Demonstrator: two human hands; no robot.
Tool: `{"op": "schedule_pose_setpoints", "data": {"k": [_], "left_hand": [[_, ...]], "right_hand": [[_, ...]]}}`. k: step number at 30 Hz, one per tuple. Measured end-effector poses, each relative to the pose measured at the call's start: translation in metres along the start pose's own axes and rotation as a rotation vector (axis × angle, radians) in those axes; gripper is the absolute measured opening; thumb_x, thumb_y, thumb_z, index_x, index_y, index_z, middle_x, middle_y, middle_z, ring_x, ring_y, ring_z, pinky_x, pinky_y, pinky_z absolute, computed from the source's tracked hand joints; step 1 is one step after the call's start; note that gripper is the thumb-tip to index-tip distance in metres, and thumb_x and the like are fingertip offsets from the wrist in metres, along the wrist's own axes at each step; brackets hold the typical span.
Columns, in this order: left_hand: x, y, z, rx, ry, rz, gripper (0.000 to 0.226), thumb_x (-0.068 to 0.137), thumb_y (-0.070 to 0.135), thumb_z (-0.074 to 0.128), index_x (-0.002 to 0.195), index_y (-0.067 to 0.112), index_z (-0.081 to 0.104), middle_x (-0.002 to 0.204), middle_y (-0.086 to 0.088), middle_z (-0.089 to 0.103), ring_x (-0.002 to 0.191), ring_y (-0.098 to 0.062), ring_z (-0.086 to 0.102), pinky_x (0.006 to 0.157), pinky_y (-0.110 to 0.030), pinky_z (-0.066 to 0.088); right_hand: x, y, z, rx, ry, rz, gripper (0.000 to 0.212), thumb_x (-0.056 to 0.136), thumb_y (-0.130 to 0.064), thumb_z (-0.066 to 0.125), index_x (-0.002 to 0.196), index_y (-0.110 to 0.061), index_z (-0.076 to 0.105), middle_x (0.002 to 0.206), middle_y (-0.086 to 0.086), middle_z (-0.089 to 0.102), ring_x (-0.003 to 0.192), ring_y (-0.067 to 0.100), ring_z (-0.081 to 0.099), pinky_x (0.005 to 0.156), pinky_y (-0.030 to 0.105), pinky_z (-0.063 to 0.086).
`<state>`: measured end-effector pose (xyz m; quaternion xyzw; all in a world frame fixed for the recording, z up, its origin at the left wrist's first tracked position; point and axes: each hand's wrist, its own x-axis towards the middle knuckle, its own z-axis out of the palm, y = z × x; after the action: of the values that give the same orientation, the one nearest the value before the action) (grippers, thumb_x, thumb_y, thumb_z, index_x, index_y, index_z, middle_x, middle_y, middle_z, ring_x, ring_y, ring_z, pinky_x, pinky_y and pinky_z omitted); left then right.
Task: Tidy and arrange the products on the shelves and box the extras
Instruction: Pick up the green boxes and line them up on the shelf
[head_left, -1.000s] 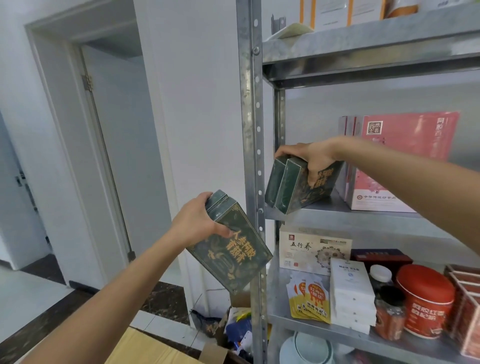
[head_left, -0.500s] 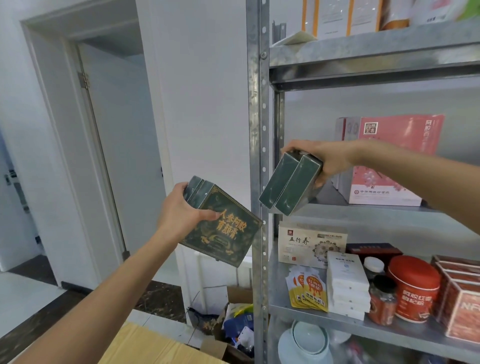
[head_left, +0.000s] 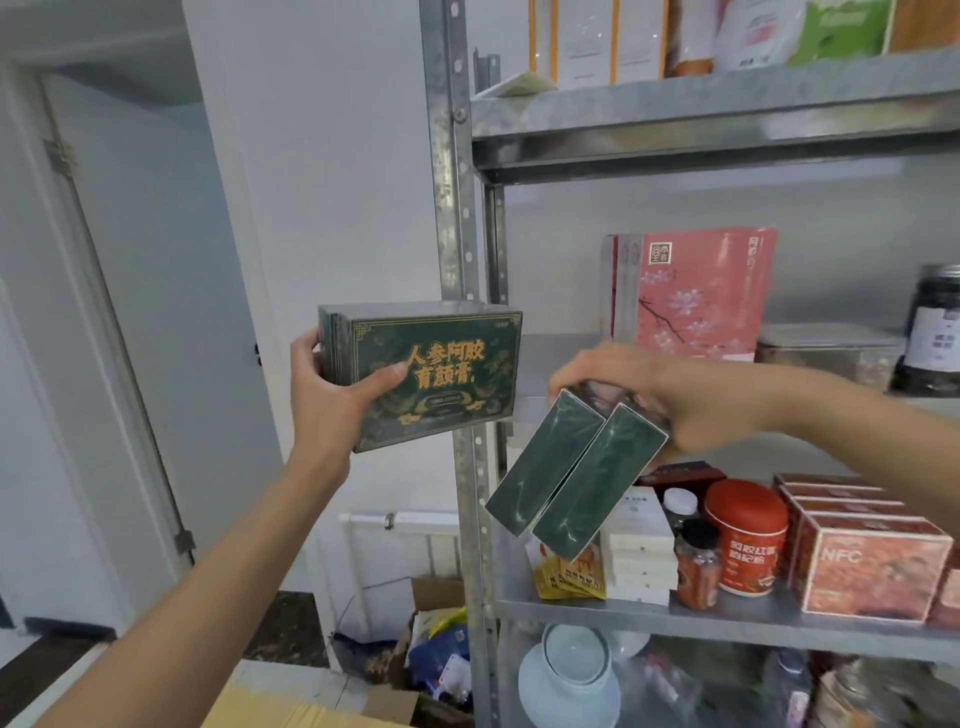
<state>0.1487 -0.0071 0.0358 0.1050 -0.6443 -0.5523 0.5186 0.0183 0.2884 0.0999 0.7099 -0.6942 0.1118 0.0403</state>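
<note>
My left hand (head_left: 335, 395) grips a dark green box with gold lettering (head_left: 441, 374), held level in front of the metal shelf's left upright (head_left: 457, 260). My right hand (head_left: 675, 400) grips two more dark green boxes (head_left: 576, 478) side by side from above. They tilt down to the left, with their plain ends towards me, out in front of the middle shelf (head_left: 561, 358). The part of that shelf behind them is bare.
Pink flat boxes (head_left: 701, 296) and a dark jar (head_left: 935, 332) stand further right on the middle shelf. The shelf below holds a red tin (head_left: 743, 535), red NFC boxes (head_left: 872, 556), white boxes and sachets. A white bowl (head_left: 571, 670) sits lower. An open cardboard box of clutter (head_left: 436, 649) is on the floor.
My left hand has raised its box and turned it level, front facing me. My right hand has drawn its two boxes off the middle shelf, downward and tilted more steeply.
</note>
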Motion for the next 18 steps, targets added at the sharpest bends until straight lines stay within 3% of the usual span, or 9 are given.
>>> {"op": "schedule_pose_setpoints", "data": {"k": [6, 12, 18], "left_hand": [[0.001, -0.008, 0.071, -0.012, -0.039, -0.016, 0.076, 0.064, 0.022, 0.090, 0.121, 0.033, 0.040, 0.110, 0.011, 0.058, 0.104, -0.007, 0.061, 0.088, -0.037, 0.057], [0.010, -0.018, 0.133, -0.031, -0.075, -0.030, 0.077, 0.062, 0.026, 0.092, 0.120, 0.031, 0.042, 0.117, 0.003, 0.061, 0.109, -0.017, 0.062, 0.095, -0.042, 0.054], [0.019, -0.030, 0.165, 0.050, -0.128, -0.053, 0.100, 0.065, 0.034, 0.090, 0.147, 0.020, 0.033, 0.140, -0.001, 0.051, 0.129, -0.022, 0.049, 0.108, -0.047, 0.042]], "right_hand": [[-0.024, 0.003, 0.022, -0.167, 0.015, -0.003, 0.074, 0.072, -0.021, 0.084, 0.132, -0.031, 0.042, 0.123, -0.013, 0.052, 0.113, 0.007, 0.048, 0.098, 0.037, 0.037], [-0.038, 0.024, 0.027, -0.213, 0.007, 0.097, 0.074, 0.071, -0.028, 0.084, 0.134, -0.027, 0.045, 0.123, -0.009, 0.054, 0.109, 0.007, 0.045, 0.098, 0.038, 0.036], [-0.050, 0.049, 0.034, -0.245, -0.026, 0.197, 0.078, 0.070, -0.028, 0.084, 0.136, -0.030, 0.042, 0.125, -0.011, 0.049, 0.112, 0.008, 0.043, 0.099, 0.042, 0.034]]}}
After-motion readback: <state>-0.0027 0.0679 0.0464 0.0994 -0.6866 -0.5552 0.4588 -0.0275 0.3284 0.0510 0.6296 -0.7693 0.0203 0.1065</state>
